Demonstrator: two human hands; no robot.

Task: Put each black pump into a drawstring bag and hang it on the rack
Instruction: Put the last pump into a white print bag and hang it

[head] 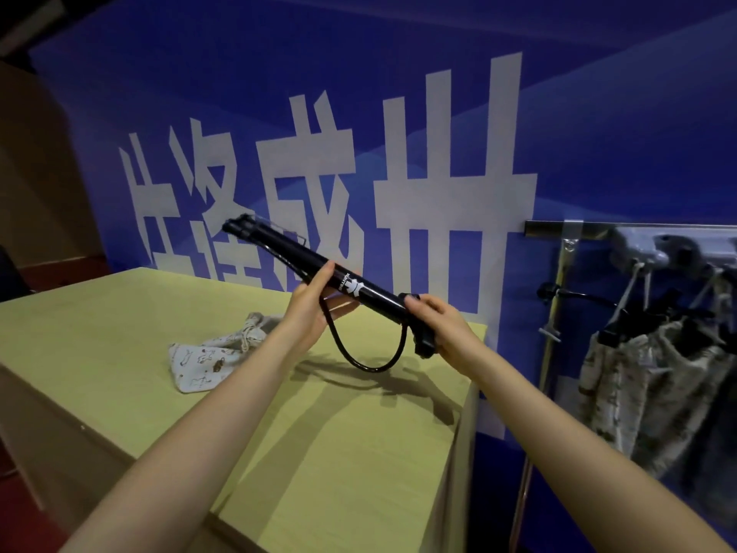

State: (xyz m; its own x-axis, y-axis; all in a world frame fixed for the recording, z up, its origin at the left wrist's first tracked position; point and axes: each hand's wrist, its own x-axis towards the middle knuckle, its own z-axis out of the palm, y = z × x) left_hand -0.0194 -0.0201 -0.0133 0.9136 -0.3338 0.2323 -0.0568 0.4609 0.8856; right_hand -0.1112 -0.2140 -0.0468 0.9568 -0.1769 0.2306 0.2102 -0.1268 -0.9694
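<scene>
Both of your hands hold the black pump (319, 265) in the air above the table (119, 333). Your left hand (309, 305) wraps its fingers round the middle of the smooth, glossy barrel, just beside the white logo. Your right hand (442, 325) curls round the lower end, where the blocky head sits. The pump is a long, slim cylinder, tilted so its far end rises up and to the left. A thin, shiny black hose (359, 353) droops in a loop between your two hands. On the pale yellow-green table lies a crumpled cream drawstring bag (199, 361) with small printed figures, below and left of your left hand. To the right, a metal rack (566, 229) carries hanging patterned cloth bags (638, 385).
</scene>
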